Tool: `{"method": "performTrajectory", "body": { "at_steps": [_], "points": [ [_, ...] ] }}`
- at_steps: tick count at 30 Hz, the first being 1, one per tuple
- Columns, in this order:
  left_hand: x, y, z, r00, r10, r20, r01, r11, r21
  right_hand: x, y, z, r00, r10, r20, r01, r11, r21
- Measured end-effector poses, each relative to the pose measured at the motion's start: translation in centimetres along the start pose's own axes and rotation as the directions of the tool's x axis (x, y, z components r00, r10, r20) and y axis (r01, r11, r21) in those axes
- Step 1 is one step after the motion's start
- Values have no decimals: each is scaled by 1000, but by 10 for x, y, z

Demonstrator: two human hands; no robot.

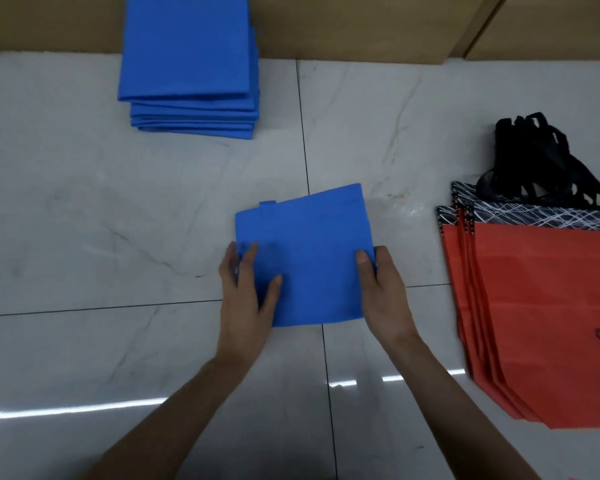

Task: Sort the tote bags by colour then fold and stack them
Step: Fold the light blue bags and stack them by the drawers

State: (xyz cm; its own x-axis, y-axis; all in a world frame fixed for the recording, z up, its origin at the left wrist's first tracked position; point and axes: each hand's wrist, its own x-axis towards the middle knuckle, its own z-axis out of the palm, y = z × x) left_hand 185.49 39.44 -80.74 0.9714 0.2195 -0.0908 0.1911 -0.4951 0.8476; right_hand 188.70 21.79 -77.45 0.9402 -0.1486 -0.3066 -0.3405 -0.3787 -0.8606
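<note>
A folded blue tote bag lies on the pale tiled floor in the middle of the view. My left hand holds its left edge, thumb on top and fingers blurred at the edge. My right hand grips its right edge, thumb on top and fingers curled underneath. A stack of several folded blue bags sits at the far left. A fanned pile of unfolded red bags with black-and-white patterned tops and black handles lies at the right.
A brown wooden base runs along the far edge of the floor, behind the blue stack. Glossy marble tiles with dark grout lines spread around the bags.
</note>
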Motion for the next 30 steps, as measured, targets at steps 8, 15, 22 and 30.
{"method": "performTrajectory", "body": {
  "at_steps": [8, 15, 22, 30],
  "points": [
    [77, 18, -86, 931, -365, 14, 341, 855, -391, 20, -79, 30, 978, -198, -62, 207, 943, 262],
    [186, 64, -145, 951, -61, -304, -24, 963, -268, 108, -169, 73, 946, -263, -189, 311, 901, 302],
    [297, 49, -165, 939, -144, -312, 37, 945, -325, 216, -220, 131, 945, -311, -102, 327, 917, 229],
    [340, 5, -155, 961, -261, -94, 245, 958, -151, 273, -200, 160, 977, -196, 83, 198, 980, -19]
  ]
}}
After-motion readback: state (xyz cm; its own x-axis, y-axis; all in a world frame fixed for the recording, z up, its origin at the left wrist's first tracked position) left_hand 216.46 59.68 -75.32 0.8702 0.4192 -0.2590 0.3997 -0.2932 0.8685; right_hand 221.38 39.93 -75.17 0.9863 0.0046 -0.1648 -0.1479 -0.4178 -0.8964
